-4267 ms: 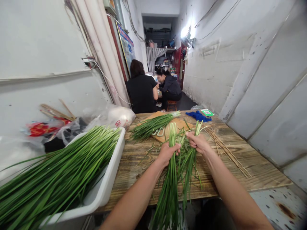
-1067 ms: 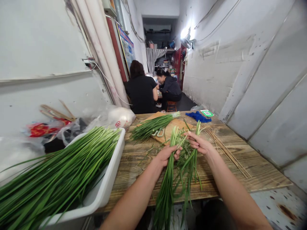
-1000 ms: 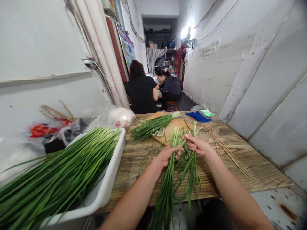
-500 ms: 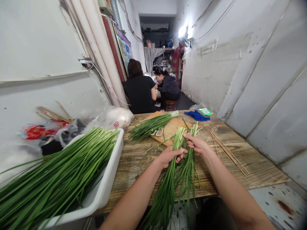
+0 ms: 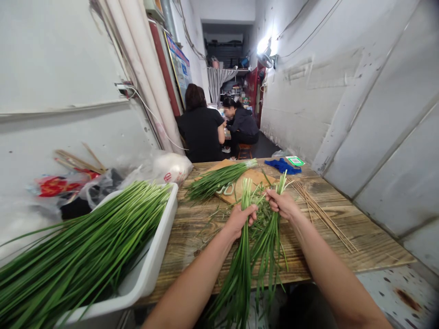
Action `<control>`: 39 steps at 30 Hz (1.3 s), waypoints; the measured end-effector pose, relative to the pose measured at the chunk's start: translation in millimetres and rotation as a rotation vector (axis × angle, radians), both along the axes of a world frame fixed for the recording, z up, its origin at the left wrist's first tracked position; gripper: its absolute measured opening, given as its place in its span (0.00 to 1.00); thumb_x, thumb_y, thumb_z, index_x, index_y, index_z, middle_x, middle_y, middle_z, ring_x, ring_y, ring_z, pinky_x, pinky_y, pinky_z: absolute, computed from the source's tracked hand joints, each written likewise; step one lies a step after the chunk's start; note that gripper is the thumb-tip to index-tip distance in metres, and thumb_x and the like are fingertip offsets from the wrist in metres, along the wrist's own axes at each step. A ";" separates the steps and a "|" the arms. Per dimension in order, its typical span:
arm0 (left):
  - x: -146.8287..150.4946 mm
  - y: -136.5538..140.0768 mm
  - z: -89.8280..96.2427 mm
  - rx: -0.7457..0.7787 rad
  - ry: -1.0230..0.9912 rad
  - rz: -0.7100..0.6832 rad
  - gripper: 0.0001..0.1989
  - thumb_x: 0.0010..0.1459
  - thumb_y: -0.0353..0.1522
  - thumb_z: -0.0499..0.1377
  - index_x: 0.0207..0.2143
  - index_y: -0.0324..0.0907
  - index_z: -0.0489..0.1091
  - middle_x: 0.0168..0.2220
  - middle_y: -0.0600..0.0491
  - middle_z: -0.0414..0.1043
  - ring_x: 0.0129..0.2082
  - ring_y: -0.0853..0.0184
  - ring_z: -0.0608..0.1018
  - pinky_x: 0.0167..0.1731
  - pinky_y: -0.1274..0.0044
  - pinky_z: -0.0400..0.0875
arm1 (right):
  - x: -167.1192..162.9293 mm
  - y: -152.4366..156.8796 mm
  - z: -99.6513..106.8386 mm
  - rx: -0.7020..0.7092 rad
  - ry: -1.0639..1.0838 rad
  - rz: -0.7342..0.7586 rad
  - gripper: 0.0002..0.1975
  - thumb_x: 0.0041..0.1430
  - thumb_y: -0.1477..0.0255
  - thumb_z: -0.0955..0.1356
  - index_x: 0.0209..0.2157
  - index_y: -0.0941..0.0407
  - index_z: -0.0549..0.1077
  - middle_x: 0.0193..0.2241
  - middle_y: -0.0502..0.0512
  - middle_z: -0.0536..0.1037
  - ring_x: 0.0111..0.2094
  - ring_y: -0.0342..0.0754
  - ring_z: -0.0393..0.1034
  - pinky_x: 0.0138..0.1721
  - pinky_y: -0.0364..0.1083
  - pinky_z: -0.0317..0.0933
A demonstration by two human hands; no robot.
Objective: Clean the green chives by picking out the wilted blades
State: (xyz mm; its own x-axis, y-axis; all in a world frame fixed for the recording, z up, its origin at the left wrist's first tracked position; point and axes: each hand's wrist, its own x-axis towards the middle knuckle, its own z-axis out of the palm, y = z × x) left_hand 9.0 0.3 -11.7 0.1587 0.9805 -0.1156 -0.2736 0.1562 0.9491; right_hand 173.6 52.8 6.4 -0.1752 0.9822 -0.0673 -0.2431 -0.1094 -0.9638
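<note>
My left hand (image 5: 243,218) is closed around a bunch of garlic chives (image 5: 242,265), pale ends up, long green leaves hanging past the table's front edge. Just to its right, my right hand (image 5: 281,204) grips a second bunch of chives (image 5: 269,244), its white ends poking out above the fingers. Thumb and forefinger of that hand are pinched together toward the left; whether a single stalk lies between them is too small to tell. Green trimmings (image 5: 262,212) are scattered on the wooden table (image 5: 192,228) behind and between the two hands.
A white tub (image 5: 159,246) heaped with chives stands at left, plastic bags (image 5: 171,167) behind it. Another chive bunch (image 5: 222,178) and scissors (image 5: 225,188) lie by a cutting board (image 5: 245,183). Thin sticks (image 5: 324,214) and a blue cloth (image 5: 283,166) are at right. Two people (image 5: 200,128) sit beyond.
My left hand has shifted a little left with its bunch, widening the gap between the bunches. My right hand stays nearly in place, still holding its chives.
</note>
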 end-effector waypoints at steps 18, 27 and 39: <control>1.6 -3.8 4.7 0.098 0.126 0.043 0.18 0.49 0.40 0.62 0.16 0.38 0.65 0.11 0.57 0.60 0.11 0.78 0.59 0.14 0.82 0.50 | -3.0 -6.2 4.1 0.056 -0.058 -0.065 0.24 0.36 0.60 0.78 0.17 0.56 0.62 0.09 0.41 0.57 0.09 0.33 0.47 0.09 0.36 0.41; -1.0 -2.0 2.4 0.077 0.096 0.047 0.17 0.46 0.42 0.63 0.21 0.36 0.69 0.14 0.56 0.64 0.12 0.78 0.61 0.13 0.83 0.53 | 3.9 4.1 -1.8 0.063 0.077 -0.112 0.21 0.39 0.65 0.77 0.18 0.57 0.62 0.12 0.43 0.63 0.10 0.31 0.47 0.08 0.34 0.42; -4.8 0.5 4.3 -0.018 -0.032 0.001 0.19 0.41 0.42 0.66 0.26 0.34 0.69 0.15 0.58 0.63 0.12 0.79 0.61 0.12 0.84 0.50 | 25.8 24.4 -3.1 -0.218 0.379 -0.105 0.14 0.55 0.71 0.70 0.21 0.58 0.63 0.14 0.45 0.65 0.10 0.30 0.45 0.08 0.32 0.42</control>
State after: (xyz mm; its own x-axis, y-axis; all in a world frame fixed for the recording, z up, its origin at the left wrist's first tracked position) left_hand 4.2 0.8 -7.4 0.1618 0.9784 -0.1286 -0.3036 0.1734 0.9369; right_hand 199.4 77.3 3.3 -0.1273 0.9659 -0.2255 -0.5949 -0.2563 -0.7619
